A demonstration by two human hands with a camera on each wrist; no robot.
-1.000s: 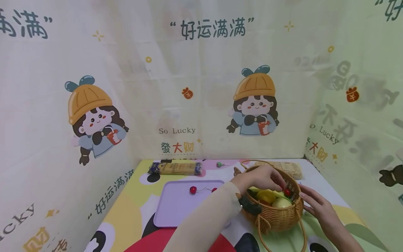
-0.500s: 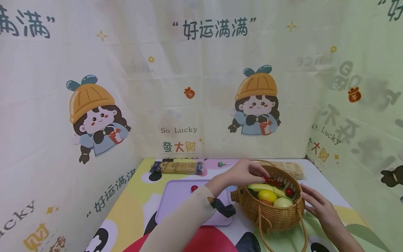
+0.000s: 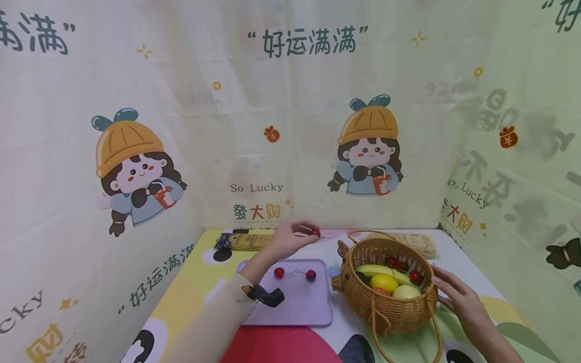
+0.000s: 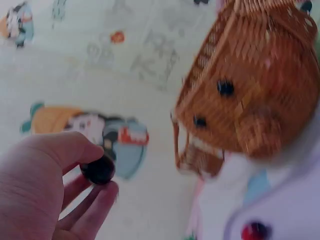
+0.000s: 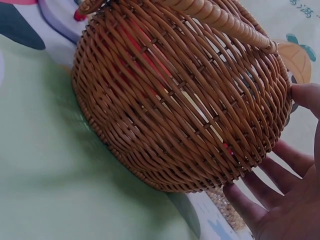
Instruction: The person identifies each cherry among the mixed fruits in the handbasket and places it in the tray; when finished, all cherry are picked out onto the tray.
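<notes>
Left hand [image 3: 292, 237] above the worktop [image 3: 451, 327] near its back edge, beyond the back edge of the tray [image 3: 295, 302], thumb and fingertips pinching a dark red cherry [image 4: 98, 170]. Smooth and round, held only at the tips: a loose pinch would likely let it slip and roll toward that back edge, perhaps against the noodle packet [image 3: 249, 243] by the back left corner. Cannot tell whether its stem trails a second fruit; if so, the free one could swing and snag. Right hand [image 3: 460, 290] at the basket's far right side, fingers spread against the weave, not wrapped round it. Basket [image 3: 401, 315] upright toward the worktop's right edge; a hard knock on its near wall might shift or tip it, since the right hand braces one side only. Banana [image 3: 369, 270], lemon [image 3: 384, 282] and red cherries sit inside below the rim. Handle loop [image 3: 439, 338] droops at the front, a possible catch for a sleeve. Joined pair of cherries [image 3: 310, 275] near the tray's back edge: tugging one would probably drag its twin.
</notes>
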